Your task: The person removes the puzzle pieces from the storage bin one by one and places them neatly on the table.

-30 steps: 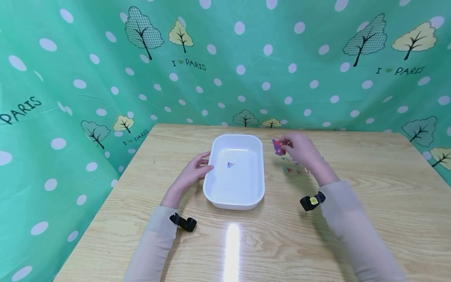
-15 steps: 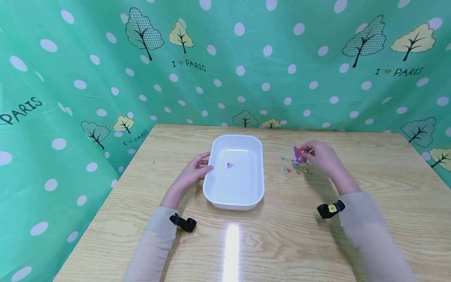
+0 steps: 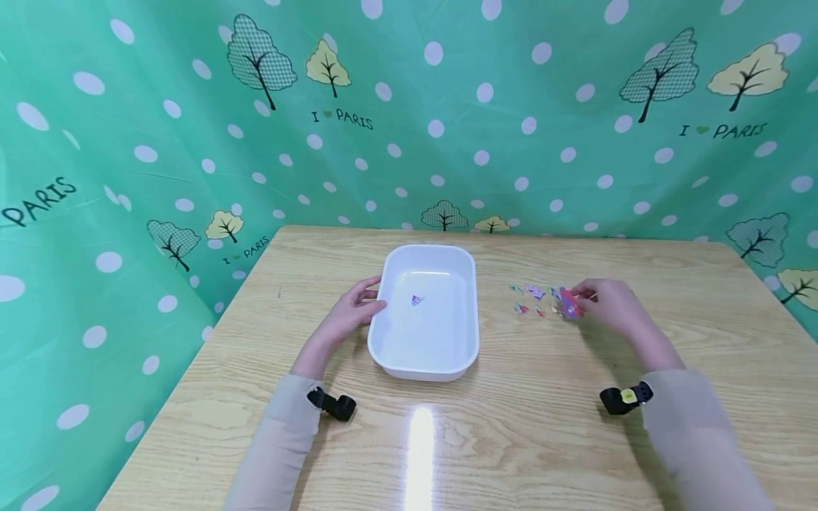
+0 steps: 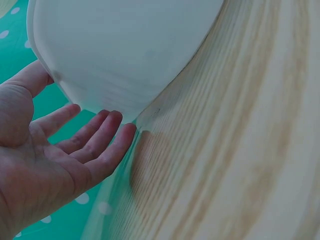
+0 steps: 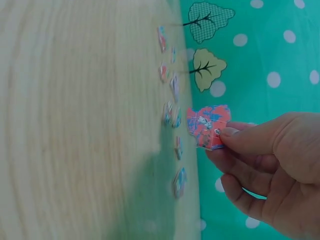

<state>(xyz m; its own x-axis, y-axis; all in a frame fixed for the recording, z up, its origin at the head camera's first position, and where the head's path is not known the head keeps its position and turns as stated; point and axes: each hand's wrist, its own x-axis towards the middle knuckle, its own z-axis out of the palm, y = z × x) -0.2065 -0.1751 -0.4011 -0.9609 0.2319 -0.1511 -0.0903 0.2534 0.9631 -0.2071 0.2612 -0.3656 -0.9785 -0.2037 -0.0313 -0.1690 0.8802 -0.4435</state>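
Observation:
A white plastic basin [image 3: 424, 337] stands mid-table, with one small purple-pink cut-out sticker [image 3: 417, 300] on its floor. My left hand [image 3: 348, 312] touches the basin's outer left side; in the left wrist view its fingers [image 4: 102, 157] are spread loosely, tips against the wall. Between thumb and fingertips, my right hand [image 3: 610, 305] pinches a red-and-blue printed piece [image 5: 207, 127], which looks like a cut-out sticker. It hovers low by the right end of a scatter of small colourful stickers [image 3: 534, 292], partly covering some in the head view.
Wood-grain tabletop [image 3: 498, 426] spreads around the basin, with a bright light reflection [image 3: 420, 454] in front. Behind and to the left hangs a green polka-dot cloth [image 3: 396, 106] with printed trees. A small black camera [image 3: 616, 401] is strapped to the right wrist.
My right hand has moved rightward and nearer, away from the basin, carrying the red-and-blue sticker across the scattered ones and uncovering several of them. The left hand and basin stay put.

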